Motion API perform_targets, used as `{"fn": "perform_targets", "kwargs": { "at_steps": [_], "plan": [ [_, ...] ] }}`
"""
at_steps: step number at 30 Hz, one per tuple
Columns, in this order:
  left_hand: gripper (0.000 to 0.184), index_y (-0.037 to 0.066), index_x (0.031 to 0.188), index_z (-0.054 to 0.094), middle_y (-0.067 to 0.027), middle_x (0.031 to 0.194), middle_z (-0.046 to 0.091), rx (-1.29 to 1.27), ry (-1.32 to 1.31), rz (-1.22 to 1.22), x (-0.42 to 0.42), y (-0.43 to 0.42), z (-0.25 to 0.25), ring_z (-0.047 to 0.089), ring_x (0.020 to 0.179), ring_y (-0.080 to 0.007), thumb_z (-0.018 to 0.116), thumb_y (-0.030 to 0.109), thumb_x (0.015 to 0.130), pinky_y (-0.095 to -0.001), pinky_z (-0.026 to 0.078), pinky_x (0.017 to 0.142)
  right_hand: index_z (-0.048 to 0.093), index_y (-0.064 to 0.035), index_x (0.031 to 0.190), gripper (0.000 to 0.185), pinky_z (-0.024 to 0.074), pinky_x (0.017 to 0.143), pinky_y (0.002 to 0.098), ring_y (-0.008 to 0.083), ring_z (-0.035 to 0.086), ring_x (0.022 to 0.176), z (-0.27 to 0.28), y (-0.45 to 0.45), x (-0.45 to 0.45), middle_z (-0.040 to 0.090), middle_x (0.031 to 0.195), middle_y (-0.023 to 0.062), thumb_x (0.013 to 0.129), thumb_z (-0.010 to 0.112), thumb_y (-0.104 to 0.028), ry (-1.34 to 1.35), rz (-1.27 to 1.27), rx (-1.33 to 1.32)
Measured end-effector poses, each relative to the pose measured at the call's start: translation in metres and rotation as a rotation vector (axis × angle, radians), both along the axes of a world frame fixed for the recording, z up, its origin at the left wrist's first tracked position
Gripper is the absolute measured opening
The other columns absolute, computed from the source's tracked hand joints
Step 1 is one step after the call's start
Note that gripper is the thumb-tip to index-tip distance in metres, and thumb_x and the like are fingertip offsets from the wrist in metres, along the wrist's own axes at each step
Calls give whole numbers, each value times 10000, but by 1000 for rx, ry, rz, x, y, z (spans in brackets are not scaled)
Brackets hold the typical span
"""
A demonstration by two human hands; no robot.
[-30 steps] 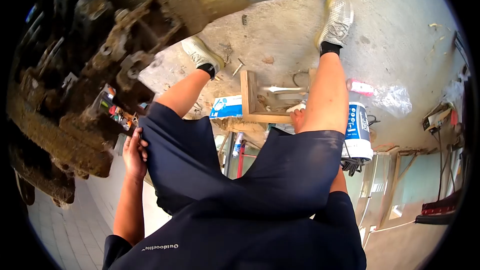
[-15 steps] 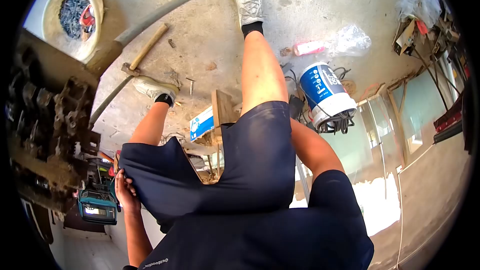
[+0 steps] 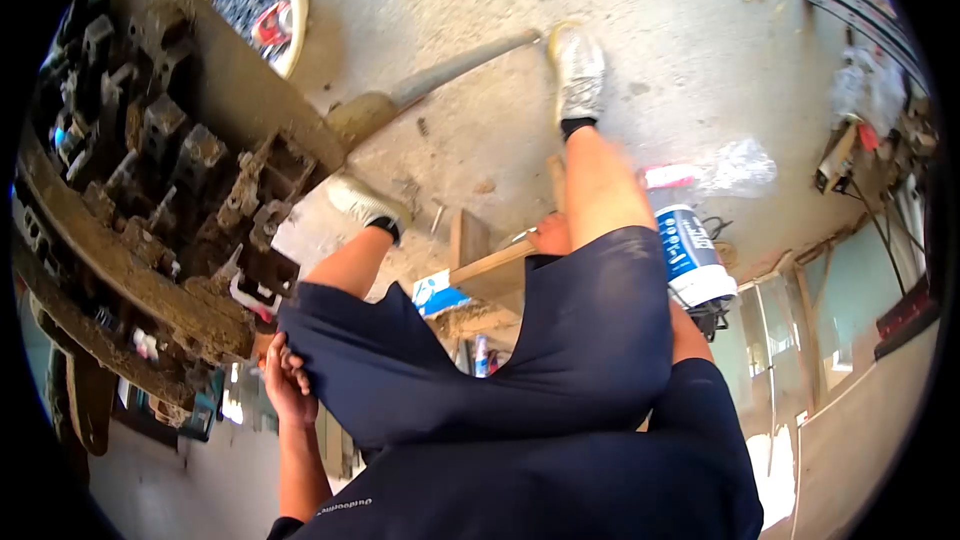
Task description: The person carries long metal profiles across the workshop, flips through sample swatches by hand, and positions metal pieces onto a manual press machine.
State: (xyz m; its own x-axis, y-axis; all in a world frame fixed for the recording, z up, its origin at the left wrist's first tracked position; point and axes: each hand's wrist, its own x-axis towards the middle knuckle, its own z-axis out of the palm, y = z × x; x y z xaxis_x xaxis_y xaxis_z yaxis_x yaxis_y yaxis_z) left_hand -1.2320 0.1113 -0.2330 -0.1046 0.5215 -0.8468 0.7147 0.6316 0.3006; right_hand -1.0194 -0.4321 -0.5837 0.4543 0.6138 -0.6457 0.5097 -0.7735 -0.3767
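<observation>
My left hand (image 3: pixel 290 381) is beside the left leg of my dark shorts, close to a heavy, dirt-caked metal machine (image 3: pixel 190 285). Its fingers are curled; whatever they hold is hidden. Beyond my right knee, my right hand (image 3: pixel 549 234) looks closed and is partly covered by the leg. A pale wooden stick (image 3: pixel 556 180) rises just above this hand, but I cannot tell if it is gripped. Below the hand lies a wooden board (image 3: pixel 497 270), beside an upright wooden block (image 3: pixel 467 238) and a blue-and-white box (image 3: pixel 436 293).
A thick grey bar (image 3: pixel 465 67) reaches from the machine across the concrete floor. A tub (image 3: pixel 299 15) of dark metal pieces stands behind it. On my right are a blue-and-white bucket (image 3: pixel 690 250), clear plastic wrap (image 3: pixel 740 168) and piled scrap (image 3: pixel 850 155).
My view has shifted left and the machine fills more of it. My right hand, hidden before, shows beside the knee. The hammer by my left foot is out of sight.
</observation>
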Motion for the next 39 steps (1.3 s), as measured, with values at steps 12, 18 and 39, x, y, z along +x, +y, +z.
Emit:
{"fn": "perform_targets", "kwargs": {
  "at_steps": [12,18,39],
  "plan": [
    [469,195,1448,561,-37,1181,727,-372,-107,264,65,-25,56,728,937,-202,535,472,1070,-324,620,732,708,-75,1208,350,470,1049,461,315,573,1253,209,-83,-38,650,1252,135,898,593,-190,168,-629,141],
    [651,170,1588,406,-164,1501,540,-474,-29,-277,136,-55,100,548,1330,-339,538,499,1042,-478,453,1077,652,-72,1321,431,473,1084,456,381,587,1247,294,-192,25,634,1301,194,922,699,-228,147,-791,-442],
    [495,28,1480,401,-274,1288,659,-519,-154,-822,533,-272,135,703,1087,-455,533,250,1058,-525,591,859,400,-62,1559,852,477,1088,484,428,572,1295,684,-453,434,574,1436,261,866,783,-375,-495,-1449,18]
  ]
}}
